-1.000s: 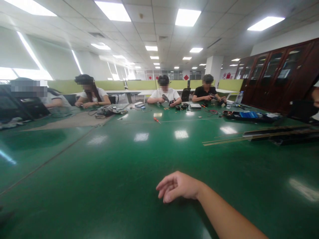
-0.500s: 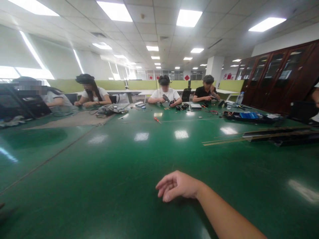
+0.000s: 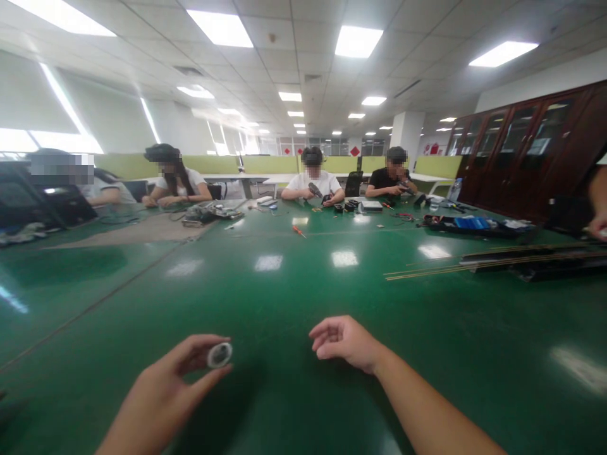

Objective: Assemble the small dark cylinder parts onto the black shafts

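The left hand (image 3: pixel 161 395) pinches a small round disc (image 3: pixel 219 355); the right hand (image 3: pixel 344 341) curls loosely beside it.
At near left, the grey-white disc sits clamped between thumb and fingertips, just above the green table (image 3: pixel 265 297). The right hand, near centre and apart from the left, is half-curled and grips nothing. Thin brass-coloured rods (image 3: pixel 474 262) lie far right.

Glossy green table (image 3: pixel 265 297), silver-grey disc (image 3: pixel 219 355), red-handled screwdriver (image 3: pixel 298 231), blue box (image 3: pixel 467 222), dark brown cabinets (image 3: pixel 521 151)

Indistinct small round object (image 3: pixel 219 355) in left hand (image 3: pixel 164 388); co-worker's hand (image 3: pixel 600 221) cut by right edge.
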`<action>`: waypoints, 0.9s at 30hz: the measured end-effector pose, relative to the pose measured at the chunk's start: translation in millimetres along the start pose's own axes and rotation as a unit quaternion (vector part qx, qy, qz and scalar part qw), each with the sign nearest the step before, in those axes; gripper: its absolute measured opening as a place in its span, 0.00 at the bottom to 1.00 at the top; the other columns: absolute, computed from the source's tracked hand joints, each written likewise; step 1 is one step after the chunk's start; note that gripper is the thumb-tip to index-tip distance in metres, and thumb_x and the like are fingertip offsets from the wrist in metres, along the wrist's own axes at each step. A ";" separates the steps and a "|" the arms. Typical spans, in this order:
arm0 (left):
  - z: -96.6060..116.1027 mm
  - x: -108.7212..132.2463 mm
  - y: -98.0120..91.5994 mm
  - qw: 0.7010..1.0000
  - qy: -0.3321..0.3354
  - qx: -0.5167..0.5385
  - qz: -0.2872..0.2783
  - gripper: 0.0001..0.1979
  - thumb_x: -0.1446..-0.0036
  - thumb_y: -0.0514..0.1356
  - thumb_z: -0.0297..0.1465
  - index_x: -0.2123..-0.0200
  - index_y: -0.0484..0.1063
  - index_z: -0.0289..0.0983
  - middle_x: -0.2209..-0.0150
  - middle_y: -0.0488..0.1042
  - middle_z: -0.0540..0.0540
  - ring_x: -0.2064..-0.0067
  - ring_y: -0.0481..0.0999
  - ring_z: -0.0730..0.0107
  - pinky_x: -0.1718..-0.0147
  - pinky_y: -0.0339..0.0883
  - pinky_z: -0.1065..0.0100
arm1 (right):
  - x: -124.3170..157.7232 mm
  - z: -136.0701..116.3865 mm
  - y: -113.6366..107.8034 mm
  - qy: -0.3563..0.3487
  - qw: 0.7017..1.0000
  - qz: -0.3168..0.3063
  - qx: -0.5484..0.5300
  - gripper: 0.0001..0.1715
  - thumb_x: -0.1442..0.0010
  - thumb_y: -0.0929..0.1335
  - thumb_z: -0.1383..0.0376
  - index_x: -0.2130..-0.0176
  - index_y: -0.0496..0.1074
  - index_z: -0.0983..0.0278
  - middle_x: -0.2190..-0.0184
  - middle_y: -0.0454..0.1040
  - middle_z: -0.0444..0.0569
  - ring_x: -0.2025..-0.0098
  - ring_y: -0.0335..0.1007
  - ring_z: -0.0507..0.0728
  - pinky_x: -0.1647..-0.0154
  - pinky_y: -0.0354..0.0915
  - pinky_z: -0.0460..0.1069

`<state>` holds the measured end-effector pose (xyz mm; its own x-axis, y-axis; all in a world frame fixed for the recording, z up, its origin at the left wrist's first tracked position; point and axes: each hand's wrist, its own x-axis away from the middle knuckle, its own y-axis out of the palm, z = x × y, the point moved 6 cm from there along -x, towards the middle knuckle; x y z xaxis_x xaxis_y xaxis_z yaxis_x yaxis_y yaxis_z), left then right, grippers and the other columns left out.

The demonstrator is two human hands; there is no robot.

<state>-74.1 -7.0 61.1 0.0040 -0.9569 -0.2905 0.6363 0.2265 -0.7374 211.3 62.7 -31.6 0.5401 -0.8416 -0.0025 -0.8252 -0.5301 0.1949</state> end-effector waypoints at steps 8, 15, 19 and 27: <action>71.4 -38.6 111.5 0.974 0.163 0.062 -0.143 0.13 0.41 0.61 0.31 0.52 0.75 0.43 0.55 0.77 0.46 0.54 0.77 0.63 0.52 0.71 0.63 | -1.3 -8.0 -20.9 -0.105 0.961 0.132 0.220 0.34 0.54 0.72 0.74 0.46 0.70 0.63 0.62 0.74 0.46 0.73 0.68 0.48 0.72 0.64 0.45; 37.8 -29.3 122.6 0.982 0.135 0.077 -0.109 0.23 0.44 0.64 0.30 0.44 0.69 0.43 0.54 0.78 0.44 0.53 0.77 0.61 0.50 0.71 0.60 | 2.2 -13.6 -6.6 -0.111 0.933 0.117 0.321 0.28 0.54 0.75 0.71 0.52 0.75 0.61 0.61 0.77 0.46 0.71 0.71 0.51 0.67 0.66 0.47; 44.1 -27.8 119.3 0.980 0.144 0.082 -0.112 0.14 0.45 0.65 0.30 0.54 0.73 0.42 0.58 0.78 0.47 0.57 0.78 0.63 0.55 0.71 0.64 | 4.9 -18.2 -0.4 -0.116 0.918 0.105 0.364 0.23 0.55 0.76 0.68 0.56 0.78 0.61 0.64 0.77 0.45 0.69 0.71 0.53 0.66 0.65 0.47; 56.3 -28.2 122.2 0.970 0.170 0.115 -0.134 0.09 0.43 0.65 0.32 0.57 0.75 0.42 0.61 0.78 0.49 0.59 0.77 0.66 0.58 0.70 0.67 | 9.8 -26.2 3.6 -0.127 0.900 0.092 0.406 0.15 0.53 0.76 0.67 0.61 0.80 0.62 0.68 0.77 0.45 0.66 0.72 0.54 0.64 0.63 0.47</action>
<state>47.0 37.4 13.5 -0.4140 -0.8519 -0.3207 0.7353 -0.1052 -0.6696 217.9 55.2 -5.2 0.4121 -0.8646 -0.2875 -0.8009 -0.1933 -0.5668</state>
